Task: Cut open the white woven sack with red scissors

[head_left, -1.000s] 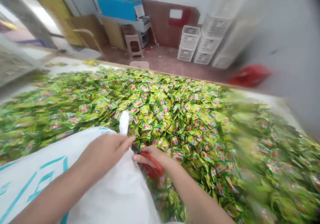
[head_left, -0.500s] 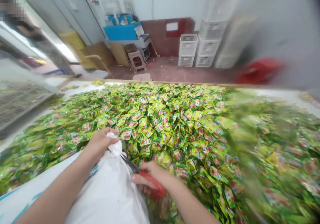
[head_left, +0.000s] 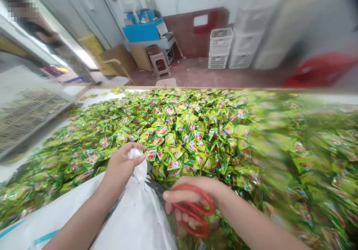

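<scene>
Sack [head_left: 134, 220], white with teal print, lies near left, its gathered neck pointing up toward the far side. Left hand [head_left: 121, 164] pinches the bunched neck tip between thumb and fingers, pulling it upright. Right hand [head_left: 190, 201] has its fingers through the red loops of the scissors [head_left: 192, 212], closed around the handles; dark blades reach left to the neck, just below the left hand's pinch. Whether the blades are parted cannot be told. Green packets [head_left: 195, 138] cover the table beyond and right of the sack, touching it. White crates [head_left: 220, 47] stand stacked on the floor far off; a stool [head_left: 160, 62] stands left of them.
</scene>
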### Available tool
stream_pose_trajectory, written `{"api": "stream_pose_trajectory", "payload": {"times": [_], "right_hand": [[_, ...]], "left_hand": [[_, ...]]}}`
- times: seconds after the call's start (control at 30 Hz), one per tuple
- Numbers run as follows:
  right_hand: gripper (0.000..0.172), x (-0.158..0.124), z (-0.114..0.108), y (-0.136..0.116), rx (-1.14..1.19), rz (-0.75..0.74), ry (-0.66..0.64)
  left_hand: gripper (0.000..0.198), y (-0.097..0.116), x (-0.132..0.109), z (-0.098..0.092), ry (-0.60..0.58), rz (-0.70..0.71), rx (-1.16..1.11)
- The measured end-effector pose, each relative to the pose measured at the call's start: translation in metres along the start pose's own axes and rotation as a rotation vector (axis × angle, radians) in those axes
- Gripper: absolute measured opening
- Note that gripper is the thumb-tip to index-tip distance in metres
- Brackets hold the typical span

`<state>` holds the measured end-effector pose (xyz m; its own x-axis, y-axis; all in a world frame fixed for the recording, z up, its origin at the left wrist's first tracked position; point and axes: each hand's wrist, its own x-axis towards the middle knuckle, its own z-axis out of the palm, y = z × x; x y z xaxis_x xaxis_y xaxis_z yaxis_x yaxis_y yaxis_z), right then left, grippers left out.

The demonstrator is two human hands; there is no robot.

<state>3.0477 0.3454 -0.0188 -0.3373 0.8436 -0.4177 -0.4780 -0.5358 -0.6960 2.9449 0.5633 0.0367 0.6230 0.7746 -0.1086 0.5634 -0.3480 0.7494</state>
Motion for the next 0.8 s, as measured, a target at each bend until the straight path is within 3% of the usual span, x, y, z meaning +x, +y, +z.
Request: {"api": "stream_pose_trajectory", "payload": {"times": [0.17,0.33,0.4,0.53,0.6,0.7,0.8], "right_hand": [[0.057,-0.014,0.006,-0.023,-0.07,0.069,0.04],[0.06,-0.014,0.021,-0.023,-0.009,0.063,0.076],[0.061,-0.005,0.026,-0.01,-0.044,0.006,0.124],[0.057,0.034,0.031,0.04,-0.029,-0.233,0.421],[0.055,0.053,0.031,0.063,0.026,-0.336,0.479],[0.054,0.068,0.03,0.077,0.102,-0.374,0.453],[0.057,0.065,0.03,0.071,0.159,-0.363,0.379]], "left_hand": [[0.028,0.004,-0.002,0.004,-0.012,-0.021,-0.013],[0.026,0.011,-0.005,0.007,-0.006,0.009,0.022],[0.026,0.012,-0.006,0.008,-0.014,0.023,0.005],[0.03,0.008,-0.004,0.01,0.034,-0.025,0.005],[0.031,0.005,-0.001,0.01,0.084,-0.042,0.029],[0.032,0.0,0.005,0.01,0.139,-0.079,0.045],[0.032,-0.004,0.011,0.011,0.172,-0.116,0.099]]}}
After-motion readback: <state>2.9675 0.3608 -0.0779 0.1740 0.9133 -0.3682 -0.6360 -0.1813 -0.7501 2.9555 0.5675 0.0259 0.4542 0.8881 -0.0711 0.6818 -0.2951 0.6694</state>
